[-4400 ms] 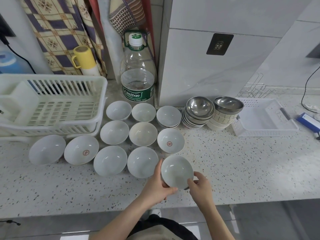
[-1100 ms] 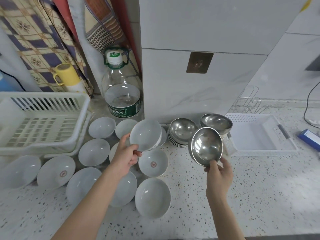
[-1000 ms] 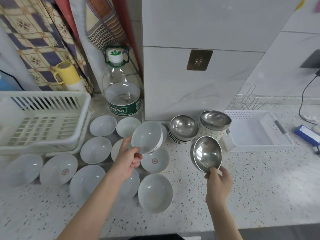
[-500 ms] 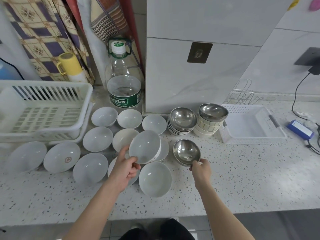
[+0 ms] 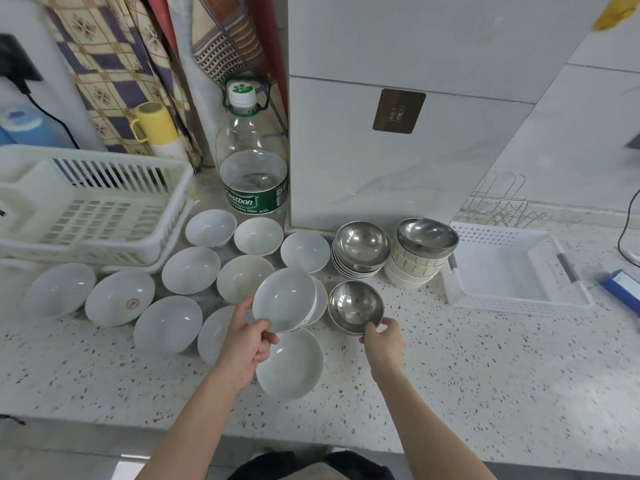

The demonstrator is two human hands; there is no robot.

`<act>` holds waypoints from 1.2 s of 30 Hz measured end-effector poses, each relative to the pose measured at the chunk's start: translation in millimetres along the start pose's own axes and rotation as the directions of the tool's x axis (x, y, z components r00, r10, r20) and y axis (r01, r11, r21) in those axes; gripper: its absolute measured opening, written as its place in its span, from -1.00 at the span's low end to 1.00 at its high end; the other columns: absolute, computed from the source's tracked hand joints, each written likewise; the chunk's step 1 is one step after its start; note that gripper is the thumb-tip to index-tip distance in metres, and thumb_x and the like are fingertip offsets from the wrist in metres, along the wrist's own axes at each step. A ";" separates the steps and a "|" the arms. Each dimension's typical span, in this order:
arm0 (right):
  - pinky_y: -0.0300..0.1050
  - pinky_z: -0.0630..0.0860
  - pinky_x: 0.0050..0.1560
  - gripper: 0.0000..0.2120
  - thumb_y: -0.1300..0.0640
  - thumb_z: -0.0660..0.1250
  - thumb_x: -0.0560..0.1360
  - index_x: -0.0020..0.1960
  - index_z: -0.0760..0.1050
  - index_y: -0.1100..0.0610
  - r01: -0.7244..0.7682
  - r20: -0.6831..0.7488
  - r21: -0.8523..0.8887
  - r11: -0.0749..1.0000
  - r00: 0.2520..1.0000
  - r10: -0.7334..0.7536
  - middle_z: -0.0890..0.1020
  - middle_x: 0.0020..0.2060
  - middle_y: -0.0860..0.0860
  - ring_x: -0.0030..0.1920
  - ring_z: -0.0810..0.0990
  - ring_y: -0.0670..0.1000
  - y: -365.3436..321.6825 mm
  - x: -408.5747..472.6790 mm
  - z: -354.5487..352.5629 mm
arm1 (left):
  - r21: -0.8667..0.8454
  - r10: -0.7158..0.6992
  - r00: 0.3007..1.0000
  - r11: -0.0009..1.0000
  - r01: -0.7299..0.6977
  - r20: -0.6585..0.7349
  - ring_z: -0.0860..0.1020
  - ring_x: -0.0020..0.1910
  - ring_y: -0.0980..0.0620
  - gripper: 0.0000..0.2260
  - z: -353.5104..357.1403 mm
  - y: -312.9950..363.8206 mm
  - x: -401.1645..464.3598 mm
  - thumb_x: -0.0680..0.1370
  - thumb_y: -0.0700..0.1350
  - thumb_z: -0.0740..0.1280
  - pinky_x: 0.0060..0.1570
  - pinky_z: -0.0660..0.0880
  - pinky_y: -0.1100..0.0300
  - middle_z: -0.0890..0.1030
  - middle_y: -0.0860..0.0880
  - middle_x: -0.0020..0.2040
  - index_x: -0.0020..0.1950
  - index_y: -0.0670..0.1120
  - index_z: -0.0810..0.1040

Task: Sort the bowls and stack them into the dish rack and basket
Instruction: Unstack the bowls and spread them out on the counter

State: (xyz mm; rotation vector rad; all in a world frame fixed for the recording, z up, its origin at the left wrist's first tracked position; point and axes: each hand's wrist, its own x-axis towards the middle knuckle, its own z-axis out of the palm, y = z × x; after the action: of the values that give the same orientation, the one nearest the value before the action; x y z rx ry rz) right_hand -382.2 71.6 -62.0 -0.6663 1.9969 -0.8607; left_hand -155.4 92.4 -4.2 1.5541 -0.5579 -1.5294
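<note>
Holding a smooth, round white ceramic bowl (image 5: pixel 284 299) tilted above the others, my left hand (image 5: pixel 248 344) pinches its near rim, thumb inside and fingers underneath. My right hand (image 5: pixel 382 341) pinches the near rim of a shiny, rounded stainless steel bowl (image 5: pixel 355 305), which sits low at the speckled stone countertop (image 5: pixel 485 368); I cannot tell whether it rests there. I count ten more glossy white bowls (image 5: pixel 190 270) spread singly on the counter, one partly hidden behind the lifted bowl. Further back stand two stacks: a stack of nested steel bowls (image 5: pixel 361 249), and a stack of cream ribbed bowls (image 5: pixel 414 268) topped by one steel bowl. At the left sits one white slatted plastic dish rack (image 5: pixel 86 209), at the right one white perforated plastic basket (image 5: pixel 512 268).
</note>
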 end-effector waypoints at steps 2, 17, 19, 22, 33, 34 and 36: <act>-0.09 0.47 -0.27 -0.67 0.09 0.25 0.57 0.31 0.36 0.12 0.005 0.011 0.007 1.000 1.000 -0.005 0.66 -0.21 0.09 -0.27 0.59 -0.05 2.1 1.4 0.3 | 0.005 0.001 1.000 1.000 -0.001 -0.005 0.34 -0.53 0.08 -0.58 4.7 -1.1 -1.8 0.58 -0.35 0.18 -0.62 0.19 0.31 0.54 -0.09 -0.51 0.12 0.20 0.46; -0.13 0.43 -0.27 -0.66 -0.08 0.17 0.59 0.30 0.42 0.04 0.075 0.040 0.032 0.997 0.996 -0.077 0.67 -0.28 0.02 -0.15 0.60 -0.04 21.2 -11.4 -43.0 | 0.314 0.062 0.991 0.944 -0.096 0.116 0.46 -0.55 0.10 -0.50 44.1 -12.7 -20.1 0.55 -0.35 0.18 -0.62 0.21 0.29 0.54 -0.20 -0.26 0.35 0.15 0.36; -0.15 0.43 -0.28 -0.76 -0.07 0.18 0.60 0.15 0.51 0.02 0.125 0.082 0.076 0.989 0.988 -0.132 0.67 -0.33 0.02 -0.27 0.58 -0.06 23.8 -20.3 -55.5 | 0.371 0.064 0.985 0.921 -0.121 0.162 0.45 -0.57 0.13 -0.50 53.0 -18.6 -24.4 0.54 -0.32 0.19 -0.61 0.25 0.28 0.57 -0.15 -0.30 0.33 0.21 0.34; -0.21 0.39 -0.34 -0.76 0.00 0.17 0.63 0.06 0.60 0.03 0.190 0.200 0.165 0.968 0.955 -0.221 0.66 -0.39 0.08 -0.47 0.41 -0.12 26.0 -32.1 -72.3 | 0.431 0.057 0.973 0.890 -0.152 0.225 0.55 -0.47 0.12 -0.52 64.3 -30.5 -31.7 0.56 -0.29 0.17 -0.54 0.35 0.28 0.57 -0.07 -0.16 0.29 0.26 0.33; -0.38 0.37 -0.48 -0.80 0.25 0.27 0.51 0.05 0.51 -0.02 0.332 0.326 -0.065 0.941 0.898 -0.294 0.64 -0.44 0.09 -0.48 0.52 -0.18 43.1 -40.7 -97.2 | 0.528 0.054 0.955 0.823 -0.208 0.293 0.61 -0.41 0.13 -0.54 78.8 -71.5 -41.6 0.60 -0.21 0.17 -0.51 0.39 0.32 0.61 0.05 -0.39 0.33 0.31 0.30; -0.37 0.37 -0.50 -0.79 0.24 0.27 0.51 0.04 0.49 -0.04 0.329 0.331 -0.093 0.940 0.900 -0.282 0.65 -0.41 0.12 -0.49 0.51 -0.19 45.5 -40.5 -97.0 | 0.546 0.056 0.954 0.810 -0.215 0.293 0.62 -0.40 0.14 -0.55 79.1 -74.8 -42.3 0.61 -0.19 0.18 -0.49 0.40 0.35 0.63 0.04 -0.35 0.38 0.28 0.28; -0.35 0.35 -0.53 -0.78 0.22 0.26 0.50 0.05 0.47 -0.06 0.320 0.344 -0.135 0.938 0.903 -0.258 0.66 -0.38 0.12 -0.50 0.50 -0.18 50.2 -40.2 -96.3 | 0.596 0.066 0.955 0.768 -0.233 0.288 0.64 -0.35 0.15 -0.56 79.2 -80.5 -44.5 0.63 -0.12 0.20 -0.45 0.44 0.37 0.64 0.02 -0.31 0.45 0.22 0.25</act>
State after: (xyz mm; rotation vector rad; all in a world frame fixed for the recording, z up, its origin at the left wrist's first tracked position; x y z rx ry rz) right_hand -450.8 162.6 -41.5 -1.1623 1.7168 -0.6819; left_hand -257.9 150.0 -34.3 1.7397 -1.4292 -1.5009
